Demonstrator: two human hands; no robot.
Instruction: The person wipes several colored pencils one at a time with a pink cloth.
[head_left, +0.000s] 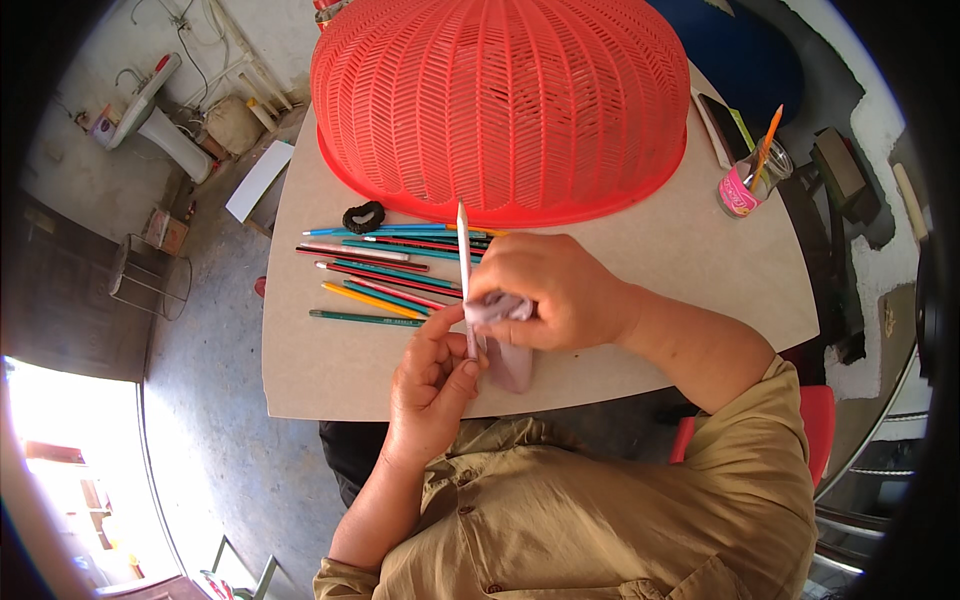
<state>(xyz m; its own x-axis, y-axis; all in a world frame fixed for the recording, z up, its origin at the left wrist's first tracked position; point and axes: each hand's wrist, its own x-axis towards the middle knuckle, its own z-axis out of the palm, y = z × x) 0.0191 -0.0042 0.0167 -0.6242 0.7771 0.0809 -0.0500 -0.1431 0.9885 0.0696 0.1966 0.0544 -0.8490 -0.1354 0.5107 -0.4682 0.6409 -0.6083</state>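
Observation:
My left hand (437, 375) grips the lower end of a white pencil (463, 259), which stands roughly upright in the picture with its sharpened tip away from me. A pale mauve cloth (511, 364) is pinched in my right hand (555, 289) and touches the pencil's shaft; part of the cloth hangs down over the table's near side. Left of my hands, several pencils in green, red, blue and yellow lie in a loose pile, among them a yellow pencil (367, 298) and a dark green pencil (364, 318). A black hair tie (364, 217) lies at the pile's far side.
A large red plastic mesh food cover (499, 112) takes up the far part of the table (322, 375). At the right edge stands a glass jar (742, 191) with a pink label, holding an orange pencil (768, 142). A dark flat object (726, 127) lies behind it.

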